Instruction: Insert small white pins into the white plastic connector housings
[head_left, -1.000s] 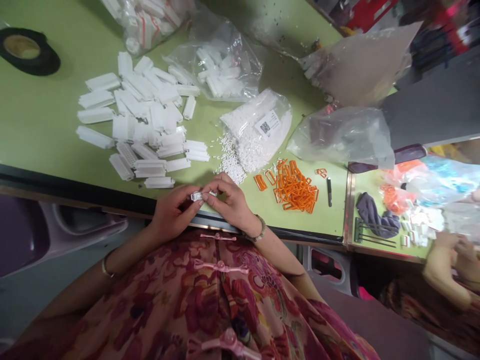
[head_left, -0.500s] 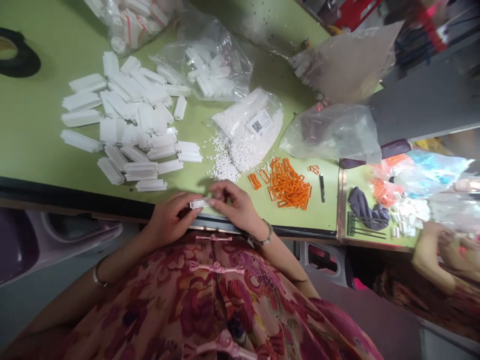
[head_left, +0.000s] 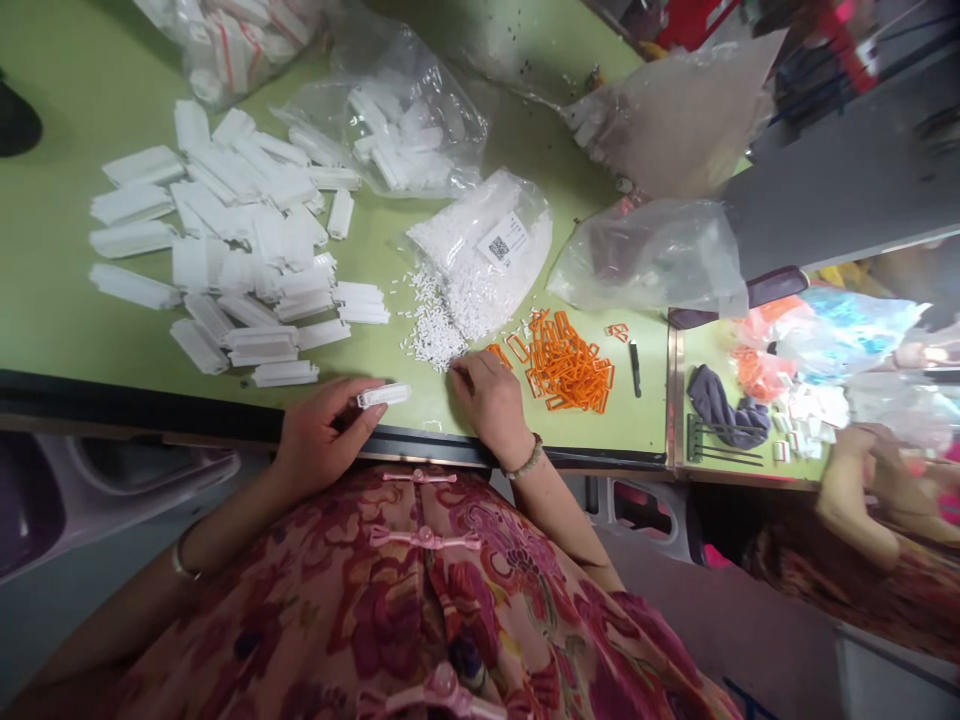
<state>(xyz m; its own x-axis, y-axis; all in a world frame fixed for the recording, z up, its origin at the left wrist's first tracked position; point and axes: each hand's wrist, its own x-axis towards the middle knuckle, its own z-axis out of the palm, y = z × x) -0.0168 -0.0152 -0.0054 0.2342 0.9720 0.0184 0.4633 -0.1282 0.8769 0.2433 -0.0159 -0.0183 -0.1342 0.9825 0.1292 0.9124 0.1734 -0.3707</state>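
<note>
My left hand (head_left: pixel 330 425) pinches a white ribbed plastic piece (head_left: pixel 385 396) between thumb and fingers at the table's front edge. My right hand (head_left: pixel 490 400) rests by the small white pellets (head_left: pixel 435 335), its fingers bent together at their near edge; what it grips, if anything, is too small to name. Beside it lies a pile of orange rectangular frames (head_left: pixel 571 365). A heap of white plastic pieces (head_left: pixel 247 225) covers the left part of the green table. Behind the pellets, an open clear bag (head_left: pixel 487 250) with a label holds more of them.
Clear bags with white pieces (head_left: pixel 409 140) lie at the back. A flattened clear bag (head_left: pixel 652 255) and a black-handled blade (head_left: pixel 635 368) are on the right. Past the table joint are a grey cloth (head_left: pixel 724 410) and another person's hands (head_left: pixel 862 480).
My right hand has moved off the white piece, right and up to the pellets. The piece stays in my left hand. The whole view has shifted slightly.
</note>
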